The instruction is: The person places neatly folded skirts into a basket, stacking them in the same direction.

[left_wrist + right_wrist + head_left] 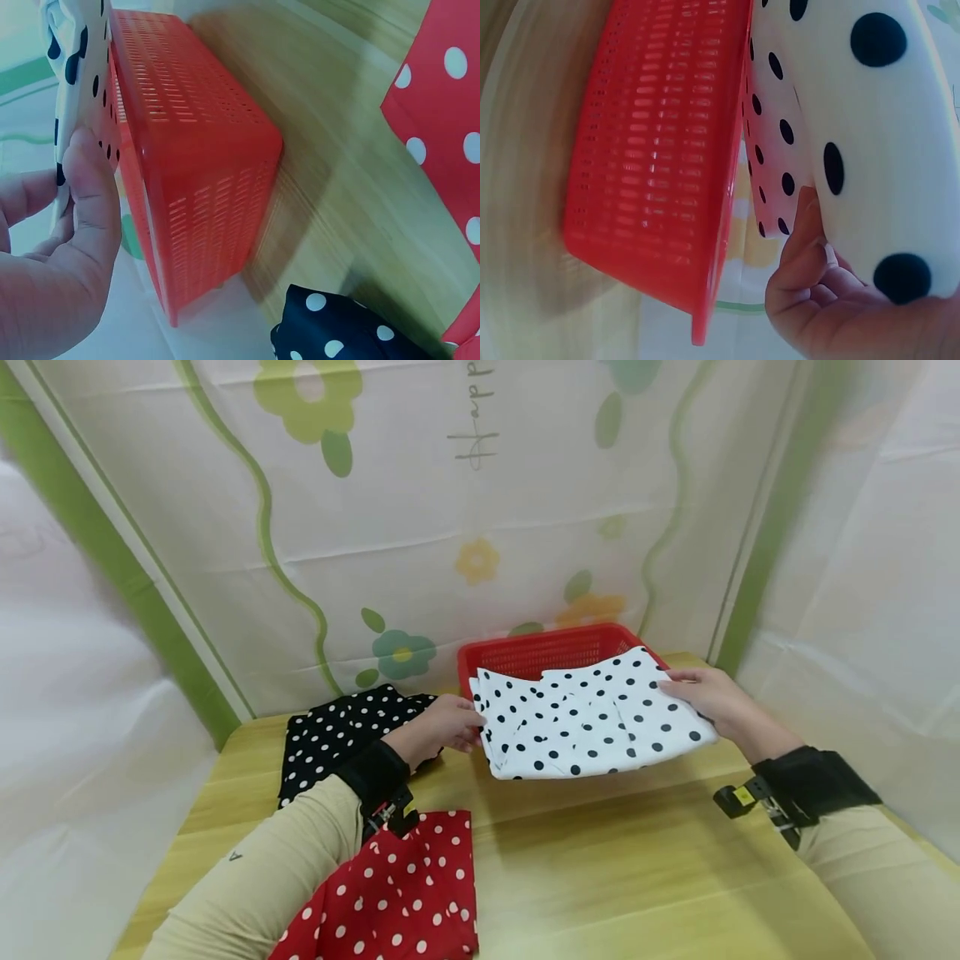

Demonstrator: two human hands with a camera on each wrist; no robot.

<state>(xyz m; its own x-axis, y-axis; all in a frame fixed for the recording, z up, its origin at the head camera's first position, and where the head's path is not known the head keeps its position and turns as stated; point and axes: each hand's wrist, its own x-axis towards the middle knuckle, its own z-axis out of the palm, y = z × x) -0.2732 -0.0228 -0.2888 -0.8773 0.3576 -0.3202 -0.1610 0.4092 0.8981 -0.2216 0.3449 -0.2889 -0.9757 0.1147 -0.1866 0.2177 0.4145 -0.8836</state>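
At far left, a black cloth with white dots lies rumpled on the wood-grained surface, close to the printed backdrop. Nearer the viewer, a red cloth with white dots lies partly hidden by the left sleeve. Next to the right, the left hand pinches the left edge of a white cloth with black dots, thumb and fingers closed on its layers. The white cloth is folded and hangs between the two hands, off the surface, over the near part of a red plastic basket; whether it touches the rim cannot be told. At right, the right hand pinches the opposite edge, so the hands stand well apart, one at each end.

The cloth appears light, soft and limp, unlikely to break; its middle creases and its near edge bows slightly between the grips. Its layers could slide or open if only one were caught. The sound hold is therefore at both side edges, thumb against fingers through every layer, with the span kept gently taut.
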